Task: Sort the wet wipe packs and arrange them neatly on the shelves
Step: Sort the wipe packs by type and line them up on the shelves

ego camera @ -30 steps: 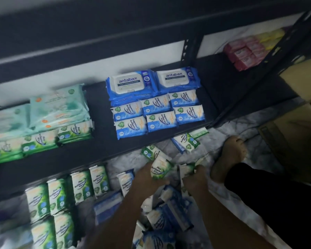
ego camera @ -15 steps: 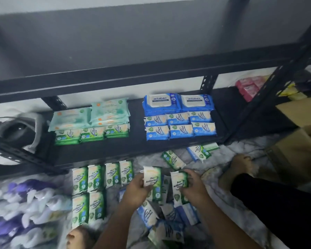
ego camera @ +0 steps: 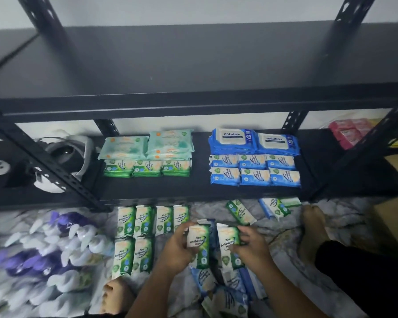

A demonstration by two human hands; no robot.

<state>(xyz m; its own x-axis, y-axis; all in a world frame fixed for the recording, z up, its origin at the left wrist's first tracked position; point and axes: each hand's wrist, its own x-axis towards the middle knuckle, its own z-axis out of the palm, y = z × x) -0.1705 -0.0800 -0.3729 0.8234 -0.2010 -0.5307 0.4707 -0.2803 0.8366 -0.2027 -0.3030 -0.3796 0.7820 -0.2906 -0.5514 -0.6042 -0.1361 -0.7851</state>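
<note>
Glossy green-and-white film covers the two flat, oblong packs held upright over the marbled floor (ego camera: pixel 285 237). The left hand (ego camera: pixel 177 249) has its grip clamped on one Pine pack (ego camera: pixel 199 244), fingers curled round its left edge. The right hand (ego camera: pixel 251 246) has its grip clamped on the second Pine pack (ego camera: pixel 228 246) from the right side. The two stand just beside each other with a narrow gap between. Under them lies a heap of blue packs (ego camera: pixel 205 281), crinkled and overlapping, too jumbled to count.

To the left, six matching green floor packs (ego camera: pixel 144 220) lie flat in rows, four behind and two in front. The matte black lower shelf (ego camera: pixel 193 189) carries three green shelf packs (ego camera: pixel 147 167) in a row, in front of soft mint packs (ego camera: pixel 170 141) in two piles. Well to the right on the same shelf, two big blue lidded packs (ego camera: pixel 254 140) sit behind six small blue packs (ego camera: pixel 255 171), laid three by two. One green stray (ego camera: pixel 239 212) lies tilted on the floor near the shelf edge. Blurred purple-and-white pouches (ego camera: pixel 51 249) are piled at far left.
</note>
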